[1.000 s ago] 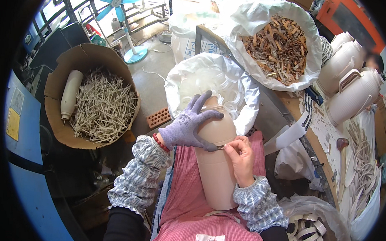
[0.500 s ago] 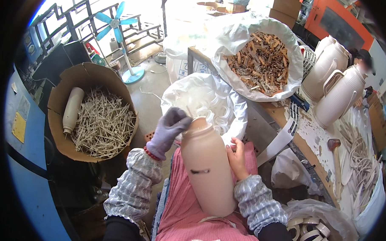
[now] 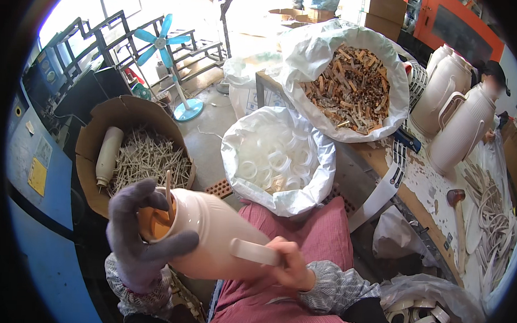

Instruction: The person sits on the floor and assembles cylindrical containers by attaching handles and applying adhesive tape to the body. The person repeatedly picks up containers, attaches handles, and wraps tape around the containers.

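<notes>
A pale pinkish-beige thermos flask casing (image 3: 213,231) lies tilted across my lap, its mouth turned left. My left hand (image 3: 129,237), in a grey glove, curls around the mouth with thumb and fingers spread over the rim. An orange inner surface (image 3: 152,223) shows in the opening, and a thin brownish stick (image 3: 169,193) pokes out there; whether the glove touches the stick I cannot tell. Bare, my right hand (image 3: 292,265) grips the curved handle (image 3: 249,251) at its outer end. The casing's base is hidden behind my right hand and sleeve.
Ahead stands a white bag (image 3: 227,155) of translucent rings. A cardboard box (image 3: 88,138) at left holds beige sticks and another casing. On the right-hand table (image 3: 408,195) are a hammer (image 3: 457,219), handled jugs (image 3: 462,126) and pale strips. Another person (image 3: 492,84) is at far right.
The casing has swung from upright to tilted, its mouth moving left and toward me. Its handle has come into view, with my right hand now on it. My left hand has moved down-left with the mouth.
</notes>
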A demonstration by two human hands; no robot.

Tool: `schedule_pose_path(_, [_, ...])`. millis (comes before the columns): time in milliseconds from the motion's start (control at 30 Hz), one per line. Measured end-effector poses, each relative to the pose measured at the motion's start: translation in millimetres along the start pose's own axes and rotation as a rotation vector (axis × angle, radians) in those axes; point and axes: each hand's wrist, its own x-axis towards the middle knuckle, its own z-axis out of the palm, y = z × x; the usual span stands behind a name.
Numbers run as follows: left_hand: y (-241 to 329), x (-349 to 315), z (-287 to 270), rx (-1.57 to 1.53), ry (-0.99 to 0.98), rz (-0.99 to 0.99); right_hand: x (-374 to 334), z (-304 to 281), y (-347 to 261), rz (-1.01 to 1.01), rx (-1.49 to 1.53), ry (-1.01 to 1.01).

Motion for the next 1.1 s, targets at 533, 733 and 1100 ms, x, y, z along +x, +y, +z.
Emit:
schedule_pose_path(533, [-50,-56,-70,0.118,0.341,-0.464,38,-177,243,0.398,-1.039,0.108])
schedule_pose_path(733, [-51,-55,-70,0.408,0.124,-0.217,48,-197,185,0.360,-1.146,0.095])
schedule_pose_path(1100, [-52,15,-69,0.580,0.401,0.330,24,-175,89,0.403,-0.452,0.378])
